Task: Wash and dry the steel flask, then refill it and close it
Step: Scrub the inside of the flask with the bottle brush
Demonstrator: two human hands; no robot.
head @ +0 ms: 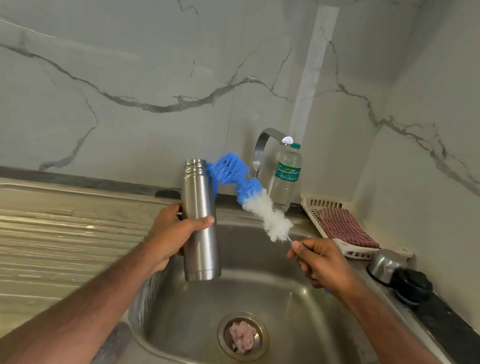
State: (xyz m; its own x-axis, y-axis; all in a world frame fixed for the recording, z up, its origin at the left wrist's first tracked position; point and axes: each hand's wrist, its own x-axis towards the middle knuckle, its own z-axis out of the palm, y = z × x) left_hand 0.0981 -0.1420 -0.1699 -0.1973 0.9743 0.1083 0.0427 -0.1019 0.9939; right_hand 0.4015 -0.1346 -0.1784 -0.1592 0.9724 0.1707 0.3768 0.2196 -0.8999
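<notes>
We are holding the flask (pixel 200 222) over the sink (pixel 308 299) with our left hand (pixel 174 236), fingers and thumb wrapping around the middle of its body. It is standing nearly upright, tilted a little, with its threaded mouth open at the top. Our right hand (pixel 321 262) is pinching the thin wire handle of the bottle brush (pixel 249 194), whose white and blue bristles are curving up beside the flask's neck, the blue tip just behind the mouth and not yet inside it.

Judging by this, we are standing early in the washing step: the lid is already off, since the steel cup (pixel 386 264) and the black stopper (pixel 412 286) are lying on the counter to the right of the sink. No water is running from the tap (pixel 263 148), and we cannot tell whether the flask is wet or soapy inside.

Still ahead of us, it seems, are scrubbing, rinsing, drying, likely with the red checked cloth (pixel 346 227) lying in the white tray (pixel 322 204), then refilling, perhaps from the water bottle (pixel 286 177) standing by the tap, and closing.
</notes>
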